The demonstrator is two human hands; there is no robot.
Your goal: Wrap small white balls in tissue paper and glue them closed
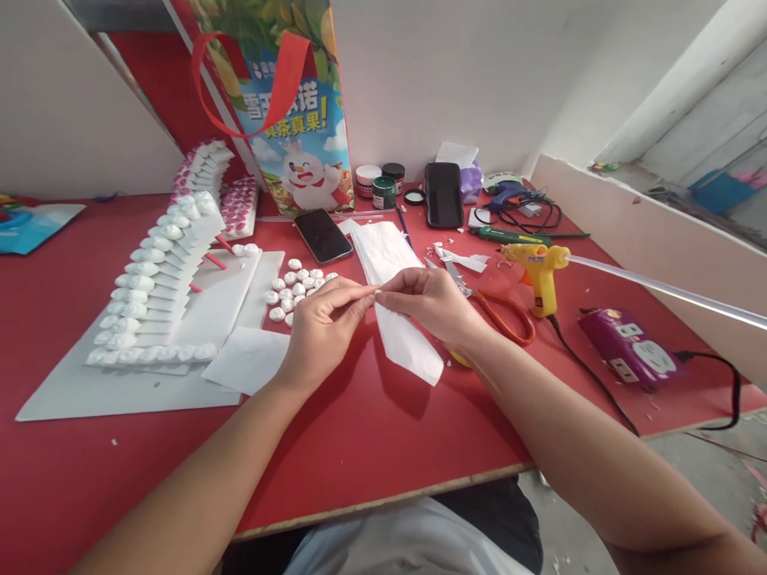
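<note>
A white paper strip [411,343] hangs below my fingertips over the red table. My left hand [327,327] pinches its upper end between thumb and fingers. Close against it, my right hand [427,302] pinches the same end; the exact fold there is hidden by the fingers. Just behind my hands lies a stack of white paper strips [383,246]. Left of them sit several small rolled white paper rosettes [293,289]. Farther left, a curved white foam-board piece [173,299] carries rows of similar rosettes along its edge.
Scissors with orange handles [509,319], a yellow glue gun [542,275] and a purple power strip [629,347] lie right. Two phones [323,235], paint jars [383,192] and a tall gift bag [300,112] stand behind. White sheets [255,358] lie left.
</note>
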